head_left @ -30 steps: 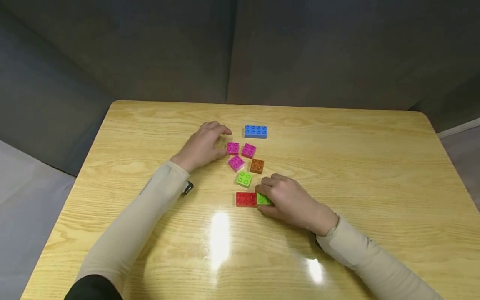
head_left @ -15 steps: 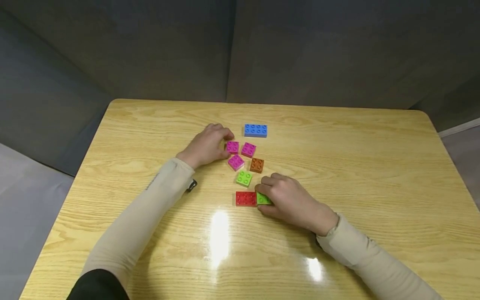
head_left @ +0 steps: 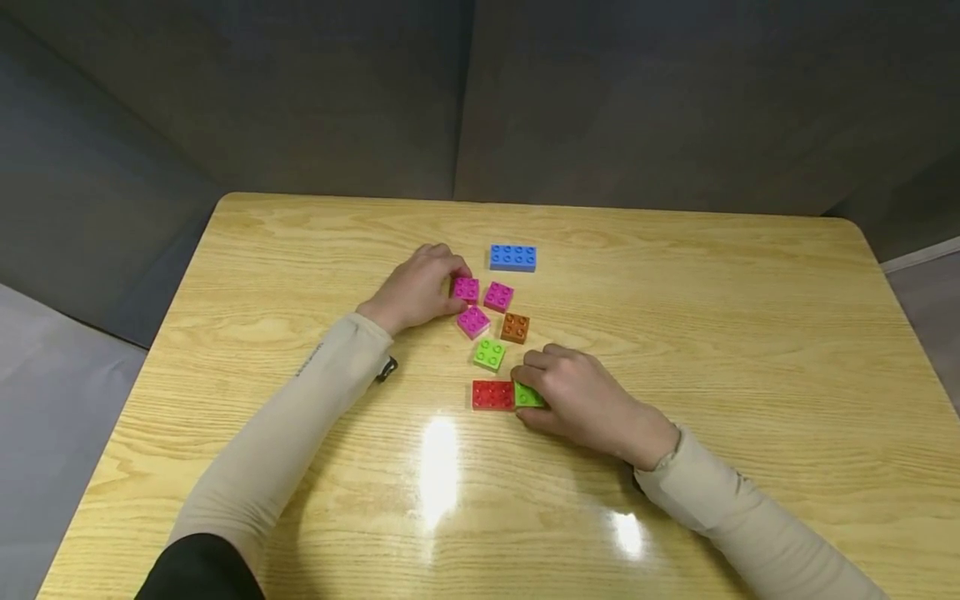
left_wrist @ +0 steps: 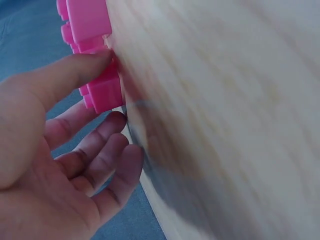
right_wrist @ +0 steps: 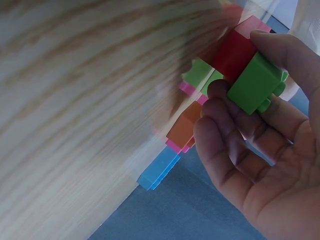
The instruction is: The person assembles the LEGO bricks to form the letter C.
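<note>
With thumb and index finger, my left hand (head_left: 420,287) pinches a small square pink brick (head_left: 467,289); the left wrist view shows the thumb (left_wrist: 95,62) against that pink brick (left_wrist: 106,94). My right hand (head_left: 585,396) holds a small green brick (head_left: 529,395) between thumb and fingers. This green brick (right_wrist: 257,82) sits over the right end of a longer red brick (head_left: 492,395); whether it is fully pressed down I cannot tell. Two other pink bricks, one to the right (head_left: 498,296) and one below (head_left: 473,322), lie beside the left fingertips.
A loose light green brick (head_left: 489,353) and an orange-brown brick (head_left: 515,327) lie between the hands. Farther back is a long blue brick (head_left: 513,257). The wooden table (head_left: 712,333) ends at a dark grey partition (head_left: 637,108).
My left hand has moved slightly right and closed its thumb and index finger around the pink brick. The right hand stays on the green brick, and the other bricks keep their places.
</note>
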The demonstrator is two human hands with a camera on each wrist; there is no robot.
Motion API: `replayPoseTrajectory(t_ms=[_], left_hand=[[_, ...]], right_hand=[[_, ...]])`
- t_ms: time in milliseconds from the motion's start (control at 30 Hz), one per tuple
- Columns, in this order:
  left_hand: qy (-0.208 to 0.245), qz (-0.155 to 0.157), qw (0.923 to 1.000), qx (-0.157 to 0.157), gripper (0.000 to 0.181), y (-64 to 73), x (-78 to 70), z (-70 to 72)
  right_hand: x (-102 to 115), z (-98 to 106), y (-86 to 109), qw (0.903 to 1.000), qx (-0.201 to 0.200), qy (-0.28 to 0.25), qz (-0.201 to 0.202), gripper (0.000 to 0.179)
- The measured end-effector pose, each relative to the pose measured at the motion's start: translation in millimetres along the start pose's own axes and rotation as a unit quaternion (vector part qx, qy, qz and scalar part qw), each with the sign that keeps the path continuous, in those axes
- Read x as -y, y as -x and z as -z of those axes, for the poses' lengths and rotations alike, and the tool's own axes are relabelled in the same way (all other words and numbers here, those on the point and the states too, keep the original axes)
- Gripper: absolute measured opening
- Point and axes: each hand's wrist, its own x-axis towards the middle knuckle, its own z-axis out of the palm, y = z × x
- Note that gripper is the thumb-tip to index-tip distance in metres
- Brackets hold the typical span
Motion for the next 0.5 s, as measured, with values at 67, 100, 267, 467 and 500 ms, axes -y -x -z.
replayPoseTrajectory(t_ms=[67,100,267,467,500], left_hand=[[0.001,0.001,1.0,-0.004,0.039,0.9,-0.6,0.7],[0.003,0.002,1.0,-0.007,0.039,1.4,-0.8,1.1],[0.006,0.008,0.9998,-0.017,0.041,5.9,-3.3,5.7],[0.015,0.006,0.9995,-0.026,0.04,15.3,-9.7,13.2],[0.016,0.006,0.9995,-0.028,0.04,17.3,-10.9,14.4]], right_hand=[[0,1,0.0,1.0,0.003,-0.001,-0.002,0.034],[0,1,0.0,1.0,0.005,-0.002,-0.002,0.034],[-1,3,0.5,0.9999,0.01,-0.003,-0.008,0.034],[-1,3,0.8,0.9999,0.01,-0.004,-0.011,0.035],[-1,3,0.9,0.9999,0.01,-0.004,-0.011,0.035]])
